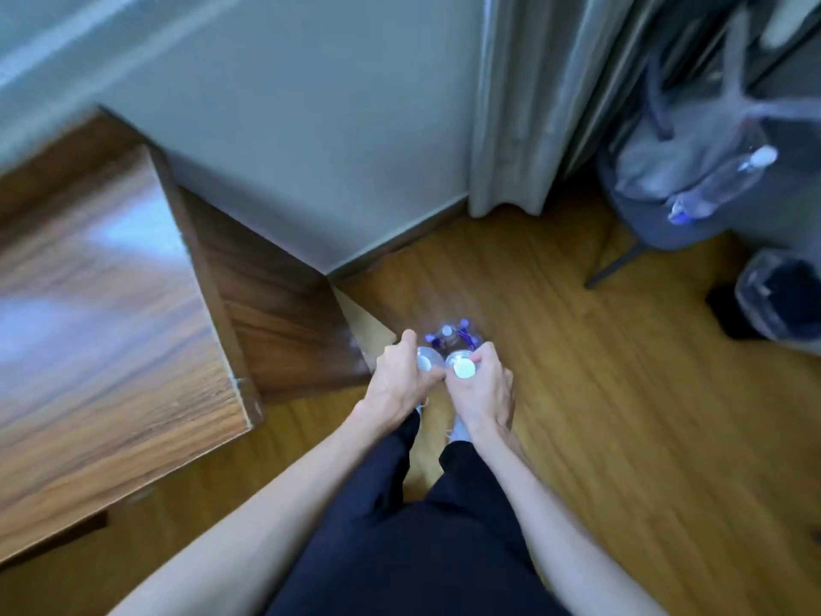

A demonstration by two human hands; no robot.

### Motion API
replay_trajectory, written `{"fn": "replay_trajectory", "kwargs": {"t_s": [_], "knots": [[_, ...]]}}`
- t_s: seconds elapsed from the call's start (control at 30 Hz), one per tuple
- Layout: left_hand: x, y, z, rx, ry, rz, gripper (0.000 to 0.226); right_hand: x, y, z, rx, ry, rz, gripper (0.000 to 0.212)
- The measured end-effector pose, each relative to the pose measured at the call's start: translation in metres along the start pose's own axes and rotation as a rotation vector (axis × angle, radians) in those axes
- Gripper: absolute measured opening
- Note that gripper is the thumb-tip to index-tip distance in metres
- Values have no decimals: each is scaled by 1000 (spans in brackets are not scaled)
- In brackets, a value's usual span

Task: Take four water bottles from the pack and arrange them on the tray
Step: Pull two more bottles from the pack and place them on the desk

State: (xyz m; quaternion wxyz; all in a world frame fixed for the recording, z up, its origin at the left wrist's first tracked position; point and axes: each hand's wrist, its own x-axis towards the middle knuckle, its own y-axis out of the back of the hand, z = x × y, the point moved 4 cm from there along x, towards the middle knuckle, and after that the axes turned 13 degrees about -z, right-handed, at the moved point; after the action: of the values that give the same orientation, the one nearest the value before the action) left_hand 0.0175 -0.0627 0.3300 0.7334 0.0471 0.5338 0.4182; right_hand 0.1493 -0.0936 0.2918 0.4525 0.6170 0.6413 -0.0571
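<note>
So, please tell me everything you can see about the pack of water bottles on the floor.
The pack of water bottles stands on the wooden floor, beside the dark wooden cabinet. The bottles look like clear plastic, with white caps and purple marks. The left hand and right hand each grip one bottle's top. The picture is blurred; the count is unclear.

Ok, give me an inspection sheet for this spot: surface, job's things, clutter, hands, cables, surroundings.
Surface: wooden floor; wooden table at left, top bare where visible.
Job's things: pack of water bottles on the floor, white caps up; tray not seen.
Clutter: plastic bottle in a clear bag at right; bagged bin beside it.
Hands: left hand and right hand each grip a bottle top.
Cables: nothing seen.
Surroundings: grey wall, curtain; image blurred.
</note>
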Motion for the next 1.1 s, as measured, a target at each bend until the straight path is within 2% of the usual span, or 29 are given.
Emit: {"fn": "replay_trajectory", "kwargs": {"t_s": [0.17, 0.37, 0.5, 0.77, 0.9, 1.1], "knots": [[-91, 53, 13, -79, -123, 214, 43, -56, 37, -67, -60, 190, -82, 21], [-179, 124, 7, -98, -157, 503, 30, -123, 57, -150, -198, 526, -25, 31], [-231, 162, -12, -92, -197, 685, 30, -174, 52, -202, -279, 739, -11, 31], [-327, 214, -93, -131, -159, 915, 35, -258, -10, -286, -398, 963, -101, 30], [-361, 235, -146, -149, -142, 971, 36, -293, -61, -318, -422, 1050, -162, 37], [-395, 262, -232, -192, -77, 1013, 34, -334, -143, -353, -472, 1131, -235, 30]]}}
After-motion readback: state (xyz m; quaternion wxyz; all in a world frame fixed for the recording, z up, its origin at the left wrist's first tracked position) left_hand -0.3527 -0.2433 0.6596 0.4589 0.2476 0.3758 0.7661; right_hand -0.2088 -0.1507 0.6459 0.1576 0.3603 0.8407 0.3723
